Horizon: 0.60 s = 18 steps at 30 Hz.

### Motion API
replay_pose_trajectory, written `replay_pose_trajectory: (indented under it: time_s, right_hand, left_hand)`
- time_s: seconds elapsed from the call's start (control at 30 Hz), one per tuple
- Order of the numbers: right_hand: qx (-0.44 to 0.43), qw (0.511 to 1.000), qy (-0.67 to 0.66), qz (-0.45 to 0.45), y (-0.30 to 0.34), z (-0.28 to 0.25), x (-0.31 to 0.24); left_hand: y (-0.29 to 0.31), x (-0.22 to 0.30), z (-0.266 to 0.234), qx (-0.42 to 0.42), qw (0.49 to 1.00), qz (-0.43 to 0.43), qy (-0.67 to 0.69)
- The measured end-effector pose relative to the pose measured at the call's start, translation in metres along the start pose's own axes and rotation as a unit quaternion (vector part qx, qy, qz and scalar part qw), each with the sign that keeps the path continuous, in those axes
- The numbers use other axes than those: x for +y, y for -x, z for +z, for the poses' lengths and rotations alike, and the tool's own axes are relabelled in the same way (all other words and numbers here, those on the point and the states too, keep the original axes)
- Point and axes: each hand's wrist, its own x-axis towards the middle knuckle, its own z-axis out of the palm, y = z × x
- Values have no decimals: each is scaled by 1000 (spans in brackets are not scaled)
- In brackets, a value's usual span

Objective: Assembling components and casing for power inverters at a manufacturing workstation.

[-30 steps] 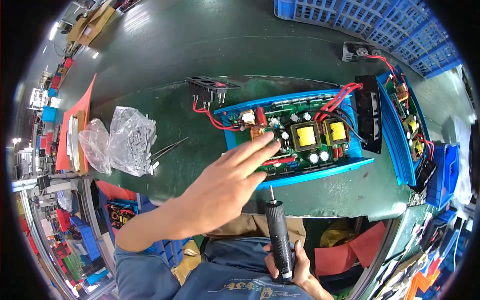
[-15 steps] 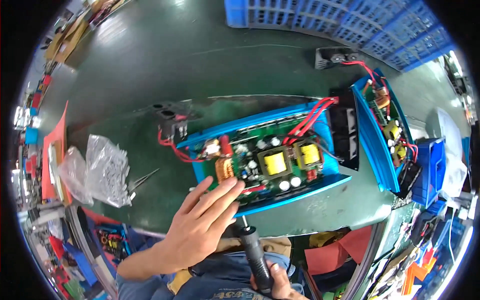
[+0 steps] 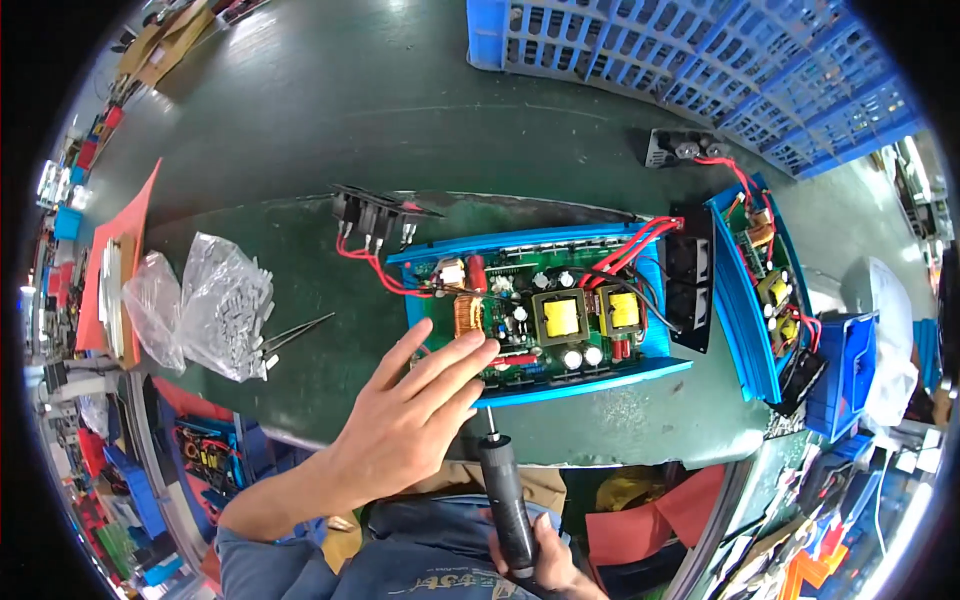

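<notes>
In front of me lies an open blue metal housing (image 3: 590, 381) holding a green circuit board with two yellow transformers (image 3: 562, 317) and a copper coil (image 3: 467, 315). My left hand (image 3: 410, 425) reaches over its near left corner, fingers stretched out; their tips lie by the coil and the near wall. My right hand (image 3: 548, 557) grips a black power screwdriver (image 3: 508, 500), its shaft pointing at the housing's near wall. Where the bit meets the wall is hard to make out. Red wires run to a black socket panel (image 3: 378, 215) at the left; a black end plate (image 3: 688, 285) stands at the right.
Left of the housing are a clear plastic bag of small grey pieces (image 3: 225, 310) and tweezers (image 3: 300, 332). A second blue housing (image 3: 745, 300) with a board stands right, beside a blue bin (image 3: 845, 375). A large blue crate (image 3: 680, 75) is at the back.
The view has shifted a little. The socket panel has tipped over and now shows its terminals. Both hands keep about the same place against the housing, the screwdriver still at its near wall.
</notes>
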Motion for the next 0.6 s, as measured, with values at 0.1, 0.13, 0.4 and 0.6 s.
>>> replay_pose_trajectory:
  time_s: [0.1,0.13,0.4,0.6]
  right_hand:
    - [238,900,365,-14,24,10,10]
    - [284,859,426,-14,32,17,11]
    - [315,865,388,-31,53,-1,10]
    - [348,871,273,-212,53,-25,30]
  left_hand:
    - [1,4,3,59,998,-4,-10]
    - [1,3,8,89,996,7,-8]
    - [-46,19,37,151,983,90,-61]
    - [-52,11,29,103,978,141,-116]
